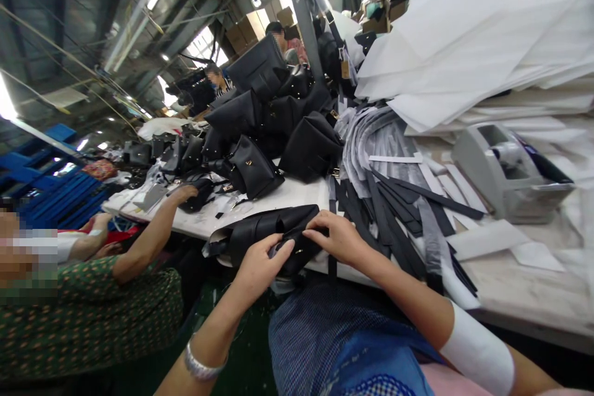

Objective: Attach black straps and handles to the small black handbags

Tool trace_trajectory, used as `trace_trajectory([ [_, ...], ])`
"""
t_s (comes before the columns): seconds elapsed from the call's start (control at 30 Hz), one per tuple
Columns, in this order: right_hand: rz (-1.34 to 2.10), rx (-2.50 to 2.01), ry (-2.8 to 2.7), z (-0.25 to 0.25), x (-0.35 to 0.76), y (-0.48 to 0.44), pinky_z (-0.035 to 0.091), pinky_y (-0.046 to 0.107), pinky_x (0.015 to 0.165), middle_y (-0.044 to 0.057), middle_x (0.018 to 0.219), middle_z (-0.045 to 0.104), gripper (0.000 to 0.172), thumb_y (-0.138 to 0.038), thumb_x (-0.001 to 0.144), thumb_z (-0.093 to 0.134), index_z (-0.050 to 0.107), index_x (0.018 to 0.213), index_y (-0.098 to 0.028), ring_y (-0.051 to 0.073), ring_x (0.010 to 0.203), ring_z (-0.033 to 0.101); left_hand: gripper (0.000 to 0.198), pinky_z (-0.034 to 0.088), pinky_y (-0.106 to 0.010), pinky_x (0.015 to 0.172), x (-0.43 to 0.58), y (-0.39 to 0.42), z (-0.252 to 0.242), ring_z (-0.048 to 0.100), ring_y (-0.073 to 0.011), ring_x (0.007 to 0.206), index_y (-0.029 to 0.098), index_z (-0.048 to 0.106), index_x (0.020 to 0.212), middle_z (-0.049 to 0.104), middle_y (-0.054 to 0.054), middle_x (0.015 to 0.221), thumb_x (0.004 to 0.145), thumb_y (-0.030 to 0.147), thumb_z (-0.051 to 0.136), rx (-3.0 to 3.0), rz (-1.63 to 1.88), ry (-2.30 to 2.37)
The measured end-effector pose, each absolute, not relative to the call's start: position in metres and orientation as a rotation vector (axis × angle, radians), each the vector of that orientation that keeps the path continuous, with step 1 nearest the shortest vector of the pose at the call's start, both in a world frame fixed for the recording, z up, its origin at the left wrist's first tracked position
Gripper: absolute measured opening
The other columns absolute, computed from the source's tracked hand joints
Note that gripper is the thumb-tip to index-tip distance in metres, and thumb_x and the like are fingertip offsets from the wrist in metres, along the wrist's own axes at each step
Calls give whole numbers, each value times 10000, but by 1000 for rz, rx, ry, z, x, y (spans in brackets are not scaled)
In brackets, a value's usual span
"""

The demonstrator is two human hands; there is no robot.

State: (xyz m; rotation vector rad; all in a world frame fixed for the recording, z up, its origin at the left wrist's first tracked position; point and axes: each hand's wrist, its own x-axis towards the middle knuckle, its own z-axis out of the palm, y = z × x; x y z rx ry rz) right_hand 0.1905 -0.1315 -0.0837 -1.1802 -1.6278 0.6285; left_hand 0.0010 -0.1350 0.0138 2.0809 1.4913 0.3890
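Observation:
A black handbag [253,232] lies on its side at the table's front edge, right before me. My left hand [263,263] grips its near side, thumb on top and fingers curled out of sight behind the material. On the bag's right part, my right hand [331,235] has thumb and fingertips pinched together at the black material. Small gold-coloured metal fittings show on the bag below the right hand. Exactly which edge or flap lies between the right fingertips is too small to make out.
Black handbags [253,167] are heaped behind. To the right lie black straps [394,210], wrapped strips [359,136], a grey tape dispenser [505,173] and white sheets [445,55]. At left, a co-worker's arm [148,241] reaches onto the table.

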Motion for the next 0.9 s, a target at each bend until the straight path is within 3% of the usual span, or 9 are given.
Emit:
trace_trajectory([
  [0.1,643,-1149,-1603,-87,190,-132,437,261,723,19,802,643,124,-317,842,665,696,818,-199,155,793,595,396,514,-308,838,5,-137,13,675,-231,930,160,654,1079,721,-71,1007,774,412,639,2037,492,1568],
  [0.27,660,-1118,-1612,-83,186,-136,435,256,715,23,810,648,124,-312,839,669,699,815,-194,154,801,598,365,527,-318,858,6,-133,11,688,-231,939,139,654,1063,727,-91,1020,756,336,647,2070,499,1586],
  [0.53,679,-1154,-1599,-78,177,-131,428,251,708,22,823,654,153,-347,821,684,707,801,-197,153,799,603,322,528,-315,823,2,-129,3,687,-218,907,137,649,1044,730,-80,982,784,324,610,2031,553,1579],
  [0.73,768,-1202,-1605,-87,174,-124,422,251,676,17,764,647,248,-424,830,656,713,775,-189,150,738,597,308,525,-290,770,6,-126,0,684,-216,874,143,627,959,724,-66,911,719,334,659,1950,598,1604],
  [0.9,693,-1156,-1592,-90,193,-119,445,254,756,33,842,680,215,-341,906,560,711,857,-195,159,831,617,261,509,-299,735,9,-126,-3,667,-216,828,157,616,905,700,-50,847,715,335,634,2012,620,1680],
])
